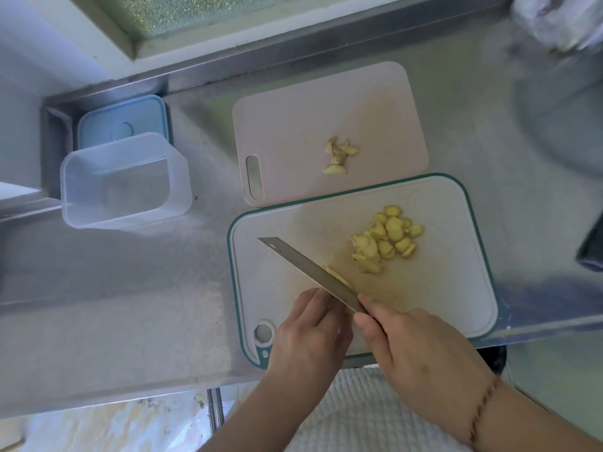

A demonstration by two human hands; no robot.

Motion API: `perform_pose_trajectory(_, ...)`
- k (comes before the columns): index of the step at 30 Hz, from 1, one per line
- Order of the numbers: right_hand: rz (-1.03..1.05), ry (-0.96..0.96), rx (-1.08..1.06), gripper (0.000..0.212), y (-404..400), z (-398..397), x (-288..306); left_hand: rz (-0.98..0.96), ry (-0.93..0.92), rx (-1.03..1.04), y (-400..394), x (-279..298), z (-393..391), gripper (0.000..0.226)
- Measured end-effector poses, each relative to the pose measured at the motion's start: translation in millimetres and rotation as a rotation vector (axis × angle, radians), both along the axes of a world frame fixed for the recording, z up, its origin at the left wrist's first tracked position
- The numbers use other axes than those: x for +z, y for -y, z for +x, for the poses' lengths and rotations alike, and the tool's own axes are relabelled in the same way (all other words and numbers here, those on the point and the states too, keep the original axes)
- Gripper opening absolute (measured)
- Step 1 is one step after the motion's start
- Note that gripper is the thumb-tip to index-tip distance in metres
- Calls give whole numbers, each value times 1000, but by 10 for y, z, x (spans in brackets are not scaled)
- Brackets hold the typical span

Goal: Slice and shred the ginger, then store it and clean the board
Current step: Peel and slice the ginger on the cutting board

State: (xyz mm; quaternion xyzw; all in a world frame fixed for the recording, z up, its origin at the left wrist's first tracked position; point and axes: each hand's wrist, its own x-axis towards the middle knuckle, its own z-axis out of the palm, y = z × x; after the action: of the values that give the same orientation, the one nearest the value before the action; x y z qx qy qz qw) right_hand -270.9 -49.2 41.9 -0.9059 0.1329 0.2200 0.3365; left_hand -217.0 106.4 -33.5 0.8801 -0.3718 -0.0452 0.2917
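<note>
My right hand (421, 347) holds the long silver kitchen knife (310, 272). My fingers are curled tight around its handle, and my first finger lies along the top of the blade. The blade points up and to the left, over the white cutting board with the green rim (440, 288).

My left hand (310, 334) sits on the left side of the blade. Its fingers are curled down together, and their tips press on a small yellow piece of ginger (339, 277) that peeks out from under the blade. I cannot tell if they pinch it or only hold it down.

A pile of round yellow ginger slices (386, 241) lies on the same board, near the blade but not touching it.

Behind this board lies a pale pink cutting board with a slot handle (293, 132). The two boards touch at the edge. A small heap of ginger bits (339, 154) rests on the pink one.

Far to the left, on the shiny steel worktop (130, 305), stands a clear plastic box (125, 184) with no lid on. Its blue lid (124, 125) lies just behind it, in the corner.

I wear a thin brown bracelet (483, 409) on my right wrist.
</note>
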Motion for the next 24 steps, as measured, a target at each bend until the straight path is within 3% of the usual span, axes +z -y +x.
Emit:
perform_pose_trajectory(4,79,11,-35,78,32,53,-90,-4,-23,-14,2,-8,1,17)
perform_pose_trajectory(10,42,46,-37,90,41,-86,1,-38,5,-42,-39,-1,32,19)
perform_pose_trajectory(24,47,18,-9,90,73,-72,47,7,20,-37,-35,40,63,12)
